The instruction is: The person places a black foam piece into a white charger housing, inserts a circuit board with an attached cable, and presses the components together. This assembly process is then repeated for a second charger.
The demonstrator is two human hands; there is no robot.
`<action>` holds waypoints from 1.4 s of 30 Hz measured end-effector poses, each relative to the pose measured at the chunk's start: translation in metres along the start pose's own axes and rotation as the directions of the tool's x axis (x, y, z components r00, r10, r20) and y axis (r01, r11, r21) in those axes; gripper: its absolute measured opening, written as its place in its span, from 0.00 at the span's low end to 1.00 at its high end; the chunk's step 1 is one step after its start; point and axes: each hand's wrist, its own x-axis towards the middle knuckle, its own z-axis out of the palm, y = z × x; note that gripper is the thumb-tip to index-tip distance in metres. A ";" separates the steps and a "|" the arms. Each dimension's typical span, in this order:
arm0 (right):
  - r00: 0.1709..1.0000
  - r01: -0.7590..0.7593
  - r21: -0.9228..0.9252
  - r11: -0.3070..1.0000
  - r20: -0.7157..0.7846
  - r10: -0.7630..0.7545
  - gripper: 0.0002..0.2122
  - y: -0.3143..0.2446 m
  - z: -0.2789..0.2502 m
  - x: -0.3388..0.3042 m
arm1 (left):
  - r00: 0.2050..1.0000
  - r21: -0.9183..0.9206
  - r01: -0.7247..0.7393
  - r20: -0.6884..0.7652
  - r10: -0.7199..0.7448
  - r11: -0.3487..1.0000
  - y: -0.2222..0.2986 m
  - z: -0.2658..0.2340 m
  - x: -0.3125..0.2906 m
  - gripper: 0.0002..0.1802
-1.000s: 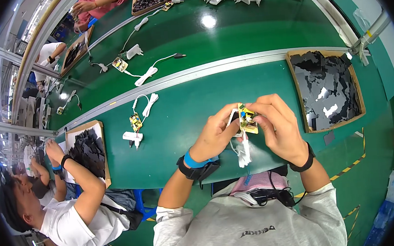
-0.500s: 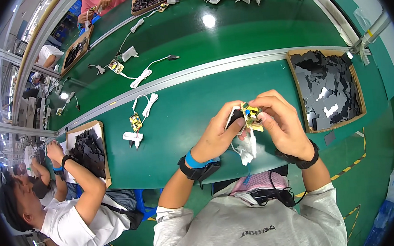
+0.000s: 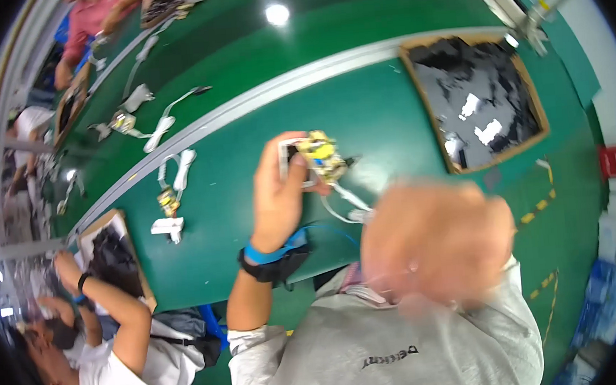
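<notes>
My left hand [image 3: 274,202] is closed around a white charger housing [image 3: 284,155] with a dark inside, its thumb resting along the front. Against that housing, on its right, sits a yellow circuit board [image 3: 322,155] with small parts on it. From the board a white cable [image 3: 354,202] runs down to the right, toward my other hand. My right hand [image 3: 435,240] is raised near my chest and smeared by motion, so its fingers cannot be made out. Farther left on the green table lie another circuit board [image 3: 168,202] and a white plug housing [image 3: 168,226].
A cardboard tray [image 3: 427,118] of black sheet pieces stands at the right. Another such tray [image 3: 142,274] is at the left, beside a co-worker [image 3: 130,366]. Behind, a metal rail [image 3: 264,92] crosses the table, with several wired boards beyond it.
My right hand has let go of the circuit board and swung down toward my chest. The left still holds the housing and board. The whole view has shifted.
</notes>
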 end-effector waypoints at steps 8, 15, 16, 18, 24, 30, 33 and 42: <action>0.708 -0.100 0.522 0.847 0.635 -0.308 0.16 -0.019 0.022 0.048 | 0.998 -0.001 0.051 -0.037 -0.051 0.999 0.000 -0.007 -0.002 0.16; 0.859 -0.503 0.558 0.660 0.407 0.311 0.16 -0.058 0.021 0.020 | 0.999 -0.028 0.023 -0.033 -0.024 0.999 -0.003 -0.008 -0.005 0.16; 0.758 -0.623 0.632 0.461 0.343 0.555 0.16 -0.065 0.022 0.018 | 0.999 -0.048 0.020 -0.028 -0.022 0.999 -0.002 -0.008 -0.005 0.16; 0.839 -0.540 0.601 0.589 0.337 0.427 0.16 -0.056 0.017 0.023 | 0.999 -0.034 0.015 -0.028 -0.016 0.999 -0.002 -0.006 -0.005 0.16; 0.900 0.427 0.429 0.796 -0.119 -0.419 0.15 -0.009 0.060 0.022 | 1.000 0.023 -0.013 -0.022 0.013 1.000 -0.004 -0.004 0.001 0.16; 0.941 -0.013 -0.499 0.867 0.287 0.180 0.06 -0.012 -0.034 0.024 | 0.998 -0.036 -0.060 -0.028 0.059 0.998 0.004 -0.001 -0.007 0.16; 0.953 0.123 -0.953 0.277 0.191 0.234 0.14 0.023 -0.056 0.007 | 0.995 -0.039 -0.104 -0.009 0.104 0.994 0.001 -0.002 -0.007 0.17; 0.935 0.202 -0.930 0.307 0.276 0.220 0.15 0.049 -0.046 -0.006 | 0.996 -0.054 -0.060 0.065 0.064 0.997 0.007 -0.007 -0.011 0.17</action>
